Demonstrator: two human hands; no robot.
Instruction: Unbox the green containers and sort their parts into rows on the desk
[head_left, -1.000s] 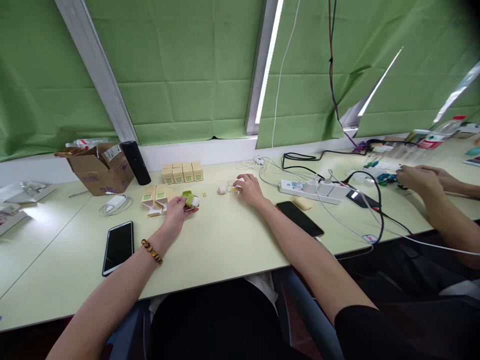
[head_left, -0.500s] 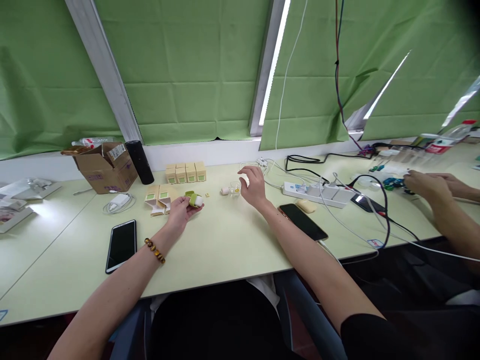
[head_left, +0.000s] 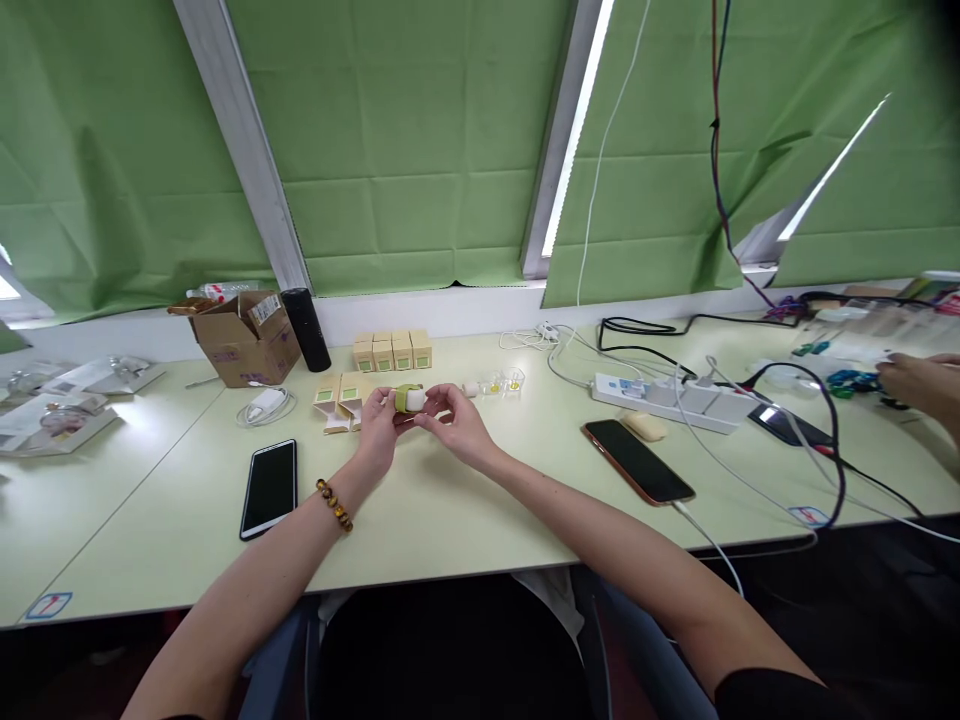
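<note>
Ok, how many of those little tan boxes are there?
6. Four small closed boxes stand in a row near the wall; two small open boxes sit beside the left hand. Others could be hidden behind that hand.

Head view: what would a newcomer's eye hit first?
Probably the green blinds, filling most of the upper part. Then the small green-and-white item in the left grip, just left of picture centre, with the right grip close by; whether it touches is unclear. Next, the black cylinder beside the cardboard box, back left.
</note>
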